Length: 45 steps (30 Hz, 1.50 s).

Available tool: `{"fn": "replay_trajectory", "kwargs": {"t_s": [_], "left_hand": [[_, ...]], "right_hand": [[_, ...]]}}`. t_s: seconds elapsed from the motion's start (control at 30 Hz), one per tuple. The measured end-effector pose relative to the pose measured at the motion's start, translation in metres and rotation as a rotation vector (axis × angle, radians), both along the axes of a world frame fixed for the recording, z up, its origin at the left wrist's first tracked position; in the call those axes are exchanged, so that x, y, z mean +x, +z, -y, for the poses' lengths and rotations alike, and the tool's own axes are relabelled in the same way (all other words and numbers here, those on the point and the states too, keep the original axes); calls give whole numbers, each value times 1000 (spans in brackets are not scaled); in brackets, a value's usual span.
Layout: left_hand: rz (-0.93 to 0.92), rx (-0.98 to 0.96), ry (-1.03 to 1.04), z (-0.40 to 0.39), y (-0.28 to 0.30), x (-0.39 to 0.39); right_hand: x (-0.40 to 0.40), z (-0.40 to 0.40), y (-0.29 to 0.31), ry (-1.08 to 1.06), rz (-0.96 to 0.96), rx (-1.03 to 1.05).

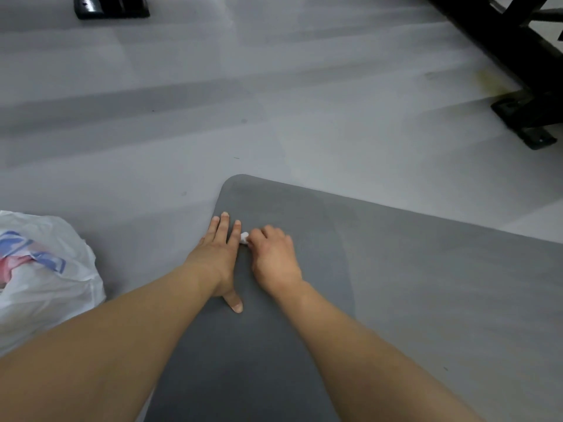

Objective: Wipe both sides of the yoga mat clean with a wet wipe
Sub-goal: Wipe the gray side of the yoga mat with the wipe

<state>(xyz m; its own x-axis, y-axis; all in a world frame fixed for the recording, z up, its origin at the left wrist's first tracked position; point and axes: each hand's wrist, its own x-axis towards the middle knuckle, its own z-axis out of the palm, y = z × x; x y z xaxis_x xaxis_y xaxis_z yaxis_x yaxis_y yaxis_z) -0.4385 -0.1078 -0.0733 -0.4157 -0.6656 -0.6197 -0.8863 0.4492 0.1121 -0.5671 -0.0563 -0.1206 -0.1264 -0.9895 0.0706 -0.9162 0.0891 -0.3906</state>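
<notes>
A grey yoga mat [426, 300] lies flat on the floor, its rounded far-left corner ahead of me. A darker, damp-looking strip runs down its left part. My left hand [221, 257] lies flat on the mat near its left edge, fingers spread, thumb pointing back towards me. Just right of it, my right hand [274, 257] is closed over a small white wet wipe [244, 237], pressed on the mat. Only a bit of the wipe shows past my fingers.
A white plastic bag [45, 269] with blue and pink print sits on the grey floor [213, 102] at the left. A black metal frame with feet [524, 95] stands at the far right. Another black foot [111, 6] lies at the top left.
</notes>
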Motion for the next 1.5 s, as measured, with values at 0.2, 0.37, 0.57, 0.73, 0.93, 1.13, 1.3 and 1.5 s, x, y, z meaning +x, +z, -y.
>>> {"fn": "replay_trajectory", "kwargs": {"t_s": [0.2,0.37,0.57,0.73,0.93,1.13,1.3,1.5], "left_hand": [[19,-2,-10,0,1,1],[82,-29,-9,-3,0,-10],[40,-21,-27,-5,-2,-1],[-20,-40,-21,-13,-6,16],[109,-133,-90,-17,-1,14],[179,-266,-234,-27,5,15],[74,-205,-217,-56,-8,47],[39,-172,-309,-71,-7,79]], "right_hand": [[-159,-35,-2,-391,-160,30],[-117,-26,-3,-491,-89,-87],[33,-34,3,0,117,52],[-54,-40,1,-17,-39,-133],[-168,-69,2,-504,-118,-23],[-26,-70,-6,-282,30,-129],[0,-83,3,16,-73,-90],[-139,-97,9,-307,-265,117]]}}
